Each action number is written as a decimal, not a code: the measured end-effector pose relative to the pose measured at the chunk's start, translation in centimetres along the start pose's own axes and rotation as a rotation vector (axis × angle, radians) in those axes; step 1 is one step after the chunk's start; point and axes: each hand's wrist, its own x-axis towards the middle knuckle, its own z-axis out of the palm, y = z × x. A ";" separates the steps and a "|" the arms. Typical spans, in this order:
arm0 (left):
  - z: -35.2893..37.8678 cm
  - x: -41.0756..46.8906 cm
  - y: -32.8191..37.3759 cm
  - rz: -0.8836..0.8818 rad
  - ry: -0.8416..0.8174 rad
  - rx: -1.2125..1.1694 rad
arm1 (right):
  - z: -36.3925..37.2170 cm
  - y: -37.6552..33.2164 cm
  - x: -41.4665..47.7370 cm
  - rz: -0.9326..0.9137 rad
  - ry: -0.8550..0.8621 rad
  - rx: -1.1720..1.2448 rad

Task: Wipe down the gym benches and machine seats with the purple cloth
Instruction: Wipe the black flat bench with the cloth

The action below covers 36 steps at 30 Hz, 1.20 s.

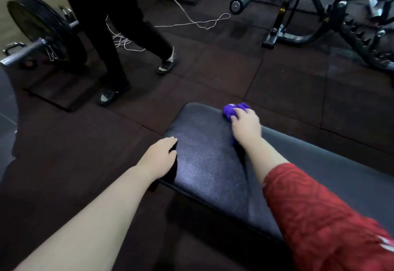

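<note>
A flat bench with a black padded top (pixel 204 164) runs from the middle of the view to the lower right. Near its far right corner lies the bunched purple cloth (pixel 231 109). My right hand (pixel 245 124) lies over the cloth with fingers curled on it, pressing it to the pad. My left hand (pixel 161 155) rests on the bench's left edge with fingers straight, holding nothing. A red sleeve covers my right upper arm.
A person in black trousers and sandals (pixel 110 42) stands on the dark rubber floor to the far left of the bench. A loaded barbell plate (pixel 44 27) sits at the far left. An adjustable bench machine (pixel 319 8) stands at top right. A white cord (pixel 191 22) trails over the floor.
</note>
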 end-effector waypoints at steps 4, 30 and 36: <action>0.3 0.2 -0.1 0.007 0.025 -0.004 | 4.3 -6.7 0.1 -0.280 -0.165 0.002; 0.1 -2.2 4.7 0.089 0.056 0.053 | -3.8 4.3 -10.2 -0.107 -0.022 0.023; 0.5 -3.0 6.5 0.124 0.125 -0.035 | -1.4 0.3 -21.4 -0.402 -0.140 0.044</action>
